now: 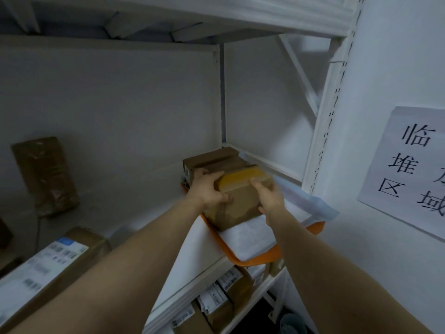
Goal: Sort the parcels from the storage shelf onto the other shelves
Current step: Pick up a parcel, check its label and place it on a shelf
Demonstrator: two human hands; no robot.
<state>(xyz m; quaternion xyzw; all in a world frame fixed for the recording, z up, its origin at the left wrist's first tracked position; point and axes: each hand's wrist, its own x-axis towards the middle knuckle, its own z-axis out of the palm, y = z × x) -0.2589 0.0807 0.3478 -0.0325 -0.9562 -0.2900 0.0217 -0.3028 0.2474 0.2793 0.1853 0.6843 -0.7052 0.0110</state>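
A small brown cardboard parcel (240, 201) with yellow tape on top sits on the white shelf (192, 251), over an orange and white flat mailer (255, 247). My left hand (208, 189) grips its left side, fingers over the top edge and thumb on the front. On the parcel's right side, my right hand (269, 198) holds it with fingers curled round the edge. Another brown box (212, 160) stands right behind it in the shelf's back corner.
A tall taped parcel (45, 174) leans on the back wall at left. A long box with a white label (48, 268) lies at lower left. Several labelled boxes (224, 295) fill the shelf below. A paper sign (409, 169) hangs on the right wall.
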